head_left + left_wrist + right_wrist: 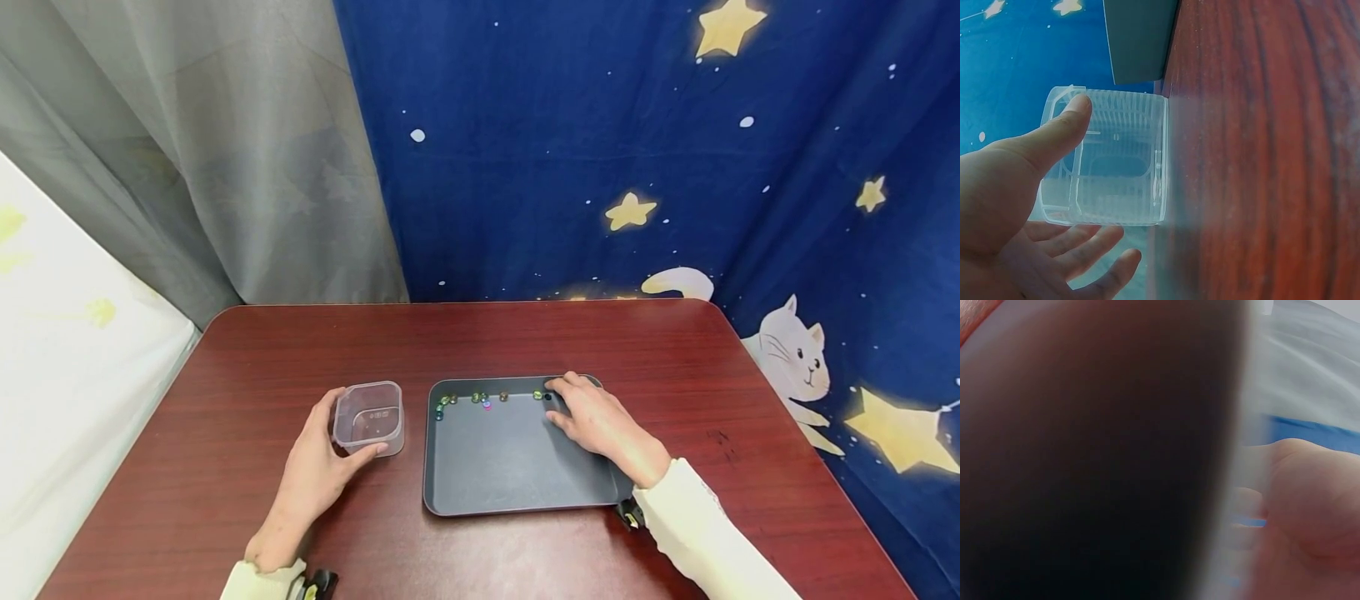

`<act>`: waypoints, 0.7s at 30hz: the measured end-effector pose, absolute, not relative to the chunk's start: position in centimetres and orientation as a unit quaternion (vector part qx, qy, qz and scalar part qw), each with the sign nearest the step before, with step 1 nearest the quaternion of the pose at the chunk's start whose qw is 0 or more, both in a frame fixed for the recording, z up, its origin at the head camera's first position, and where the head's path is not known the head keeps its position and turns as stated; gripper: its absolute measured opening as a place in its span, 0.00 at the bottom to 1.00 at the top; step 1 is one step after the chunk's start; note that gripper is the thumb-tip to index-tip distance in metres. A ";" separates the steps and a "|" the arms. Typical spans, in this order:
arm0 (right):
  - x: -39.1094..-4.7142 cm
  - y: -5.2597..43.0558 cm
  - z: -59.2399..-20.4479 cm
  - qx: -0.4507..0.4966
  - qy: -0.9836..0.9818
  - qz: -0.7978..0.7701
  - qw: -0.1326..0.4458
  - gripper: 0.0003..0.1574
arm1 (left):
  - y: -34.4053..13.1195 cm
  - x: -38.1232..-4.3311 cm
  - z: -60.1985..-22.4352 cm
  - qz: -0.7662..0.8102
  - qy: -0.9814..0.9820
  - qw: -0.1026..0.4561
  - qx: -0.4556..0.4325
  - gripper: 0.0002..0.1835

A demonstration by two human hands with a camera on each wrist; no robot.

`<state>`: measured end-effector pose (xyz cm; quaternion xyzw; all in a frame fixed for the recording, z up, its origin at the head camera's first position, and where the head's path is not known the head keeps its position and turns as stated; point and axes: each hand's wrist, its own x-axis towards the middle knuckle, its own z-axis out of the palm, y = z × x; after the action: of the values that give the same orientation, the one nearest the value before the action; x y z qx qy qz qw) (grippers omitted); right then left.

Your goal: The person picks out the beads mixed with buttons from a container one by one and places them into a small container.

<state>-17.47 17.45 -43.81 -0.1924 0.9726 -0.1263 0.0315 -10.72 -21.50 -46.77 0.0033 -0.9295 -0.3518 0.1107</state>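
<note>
A clear plastic container stands upright on the table to the left of a dark grey tray. My left hand holds it, the thumb at its near rim and the fingers round its left side. Over the right part of the tray reaches my right hand, thumb and index finger apart. A dark marble lies by its fingertips, beside a yellow-green marble. Several more glass marbles lie along the tray's far side and far left corner. In the right wrist view, a dark blurred surface hides the fingertips.
Both things stand on a reddish-brown wooden table with rounded far corners. Behind it hang a grey curtain and a blue star-patterned curtain. White cloth hangs along the left side.
</note>
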 end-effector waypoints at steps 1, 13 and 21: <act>-17.4 17.4 -43.8 -0.193 0.973 -0.124 0.033 0.29 | -21.5 -10.7 -46.8 -0.353 -0.929 0.111 0.003 0.55; -17.2 16.8 -44.4 -0.206 0.972 -0.107 0.046 0.31 | -21.5 -10.7 -46.6 -0.362 -0.925 0.113 -0.005 0.55; -16.8 16.6 -44.8 -0.223 0.970 -0.099 0.025 0.31 | -21.6 -10.7 -46.7 -0.360 -0.926 0.115 -0.004 0.55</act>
<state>-16.79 16.57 -44.81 -0.2226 0.9696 -0.0985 0.0255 -10.69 -21.57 -46.68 -0.0042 -0.9260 -0.3596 0.1152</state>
